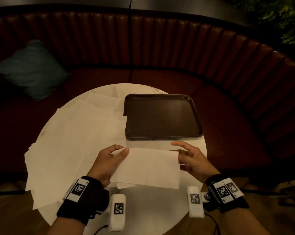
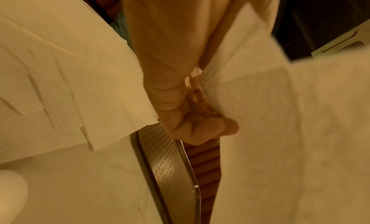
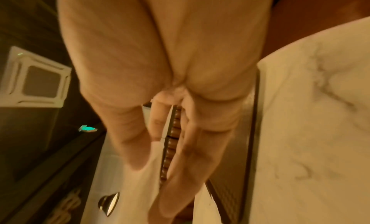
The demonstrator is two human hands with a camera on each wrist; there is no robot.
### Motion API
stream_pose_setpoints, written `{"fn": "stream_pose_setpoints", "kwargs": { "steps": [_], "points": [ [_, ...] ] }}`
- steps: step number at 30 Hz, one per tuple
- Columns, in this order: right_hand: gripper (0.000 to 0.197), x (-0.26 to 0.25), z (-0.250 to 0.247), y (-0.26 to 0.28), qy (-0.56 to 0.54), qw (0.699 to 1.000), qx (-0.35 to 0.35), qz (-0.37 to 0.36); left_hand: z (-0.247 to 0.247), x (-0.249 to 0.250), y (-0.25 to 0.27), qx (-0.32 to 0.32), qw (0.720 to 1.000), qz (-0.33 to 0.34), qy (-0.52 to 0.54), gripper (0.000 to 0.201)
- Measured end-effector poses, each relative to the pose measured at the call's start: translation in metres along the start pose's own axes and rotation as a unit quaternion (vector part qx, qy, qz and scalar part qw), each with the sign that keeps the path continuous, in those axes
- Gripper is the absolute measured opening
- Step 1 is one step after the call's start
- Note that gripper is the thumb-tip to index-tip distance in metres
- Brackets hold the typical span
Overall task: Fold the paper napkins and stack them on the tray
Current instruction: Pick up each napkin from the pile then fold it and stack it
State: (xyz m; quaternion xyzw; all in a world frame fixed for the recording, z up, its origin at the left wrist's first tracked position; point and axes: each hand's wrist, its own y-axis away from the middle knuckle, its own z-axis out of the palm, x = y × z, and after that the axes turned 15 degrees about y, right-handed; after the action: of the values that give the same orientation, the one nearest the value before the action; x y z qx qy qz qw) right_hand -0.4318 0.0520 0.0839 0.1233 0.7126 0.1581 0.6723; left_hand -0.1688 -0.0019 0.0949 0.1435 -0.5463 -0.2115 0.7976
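Note:
A folded white napkin (image 1: 148, 167) is held flat, low over the near side of the round table, just in front of the dark brown tray (image 1: 160, 116). My left hand (image 1: 122, 149) pinches its upper left corner, thumb on top. My right hand (image 1: 181, 150) pinches its right edge between thumb and fingers, with the index finger stretched toward the tray. The tray has nothing on it. In the left wrist view the left hand (image 2: 180, 104) grips the napkin (image 2: 280, 132) beside the tray (image 2: 170, 164). The right wrist view shows the right hand (image 3: 160, 108) with white paper (image 3: 140, 187) between thumb and fingers.
Several unfolded napkins (image 1: 72, 141) lie spread in overlapping layers over the left half of the white marble table (image 1: 151, 209); some hang past its left edge. A curved dark red bench (image 1: 211, 78) wraps round the far side, with a teal cushion (image 1: 30, 70) on it at the left.

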Motion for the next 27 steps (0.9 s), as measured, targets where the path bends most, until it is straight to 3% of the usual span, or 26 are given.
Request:
{"fn": "stream_pose_setpoints", "kwargs": {
  "steps": [4,9,11,15,19,27],
  "points": [
    [0.033,-0.005,0.002,-0.004,0.16,0.983,0.031,-0.084,-0.005,0.002,-0.003,0.0,1.0,-0.015,0.009,0.015],
    [0.046,0.0,0.0,-0.012,0.183,0.973,0.061,-0.125,-0.01,-0.003,-0.009,0.008,1.0,-0.03,-0.002,0.016],
    [0.047,0.007,-0.003,-0.016,0.158,0.979,0.066,-0.111,-0.012,-0.007,-0.011,0.004,0.999,-0.04,0.01,0.01],
    [0.02,0.019,-0.009,-0.023,0.099,0.992,0.058,-0.062,-0.012,-0.018,-0.017,-0.005,0.998,-0.06,0.025,0.009],
    [0.013,0.037,-0.023,-0.032,0.1,0.993,0.06,-0.027,-0.015,-0.036,-0.022,-0.004,0.997,-0.071,0.014,0.013],
    [0.029,0.068,-0.043,-0.071,0.176,0.982,0.019,0.071,-0.01,-0.099,-0.025,0.023,0.994,-0.104,-0.027,0.029]
  ]
}}
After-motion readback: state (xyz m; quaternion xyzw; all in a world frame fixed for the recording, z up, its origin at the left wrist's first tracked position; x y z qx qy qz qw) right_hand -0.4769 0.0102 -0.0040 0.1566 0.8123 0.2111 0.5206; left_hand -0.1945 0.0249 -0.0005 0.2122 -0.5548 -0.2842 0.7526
